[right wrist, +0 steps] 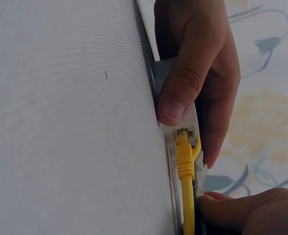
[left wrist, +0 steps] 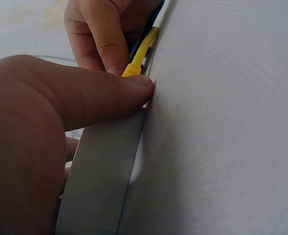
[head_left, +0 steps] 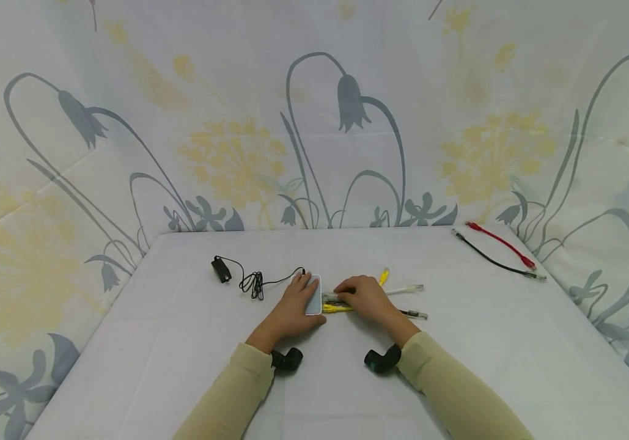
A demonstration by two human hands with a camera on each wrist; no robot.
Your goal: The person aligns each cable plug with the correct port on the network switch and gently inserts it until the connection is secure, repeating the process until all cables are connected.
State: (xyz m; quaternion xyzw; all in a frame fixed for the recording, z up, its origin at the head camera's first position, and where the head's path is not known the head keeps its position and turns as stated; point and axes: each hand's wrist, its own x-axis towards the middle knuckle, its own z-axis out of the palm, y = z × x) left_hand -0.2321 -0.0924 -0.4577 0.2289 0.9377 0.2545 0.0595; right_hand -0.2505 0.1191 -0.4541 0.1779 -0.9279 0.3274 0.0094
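Note:
In the head view my left hand (head_left: 292,308) holds a small white network switch (head_left: 315,299) on the table, fingers over its top and thumb at its near end. A yellow network cable (right wrist: 185,166) has its plug at a port on the switch's right side. Beside it, my right hand (head_left: 368,299) pinches a network cable close to the ports; its fingers hide which one. Out from under that hand come a white cable (head_left: 404,289), a black cable end (head_left: 415,315) and a yellow plug (head_left: 384,276).
A black power adapter (head_left: 220,269) lies at the left, its bundled cord (head_left: 253,284) running to the switch's far end. At the back right lie a red network cable (head_left: 503,242) and a black one (head_left: 485,254). A floral curtain (head_left: 314,153) rises behind the table (head_left: 154,366).

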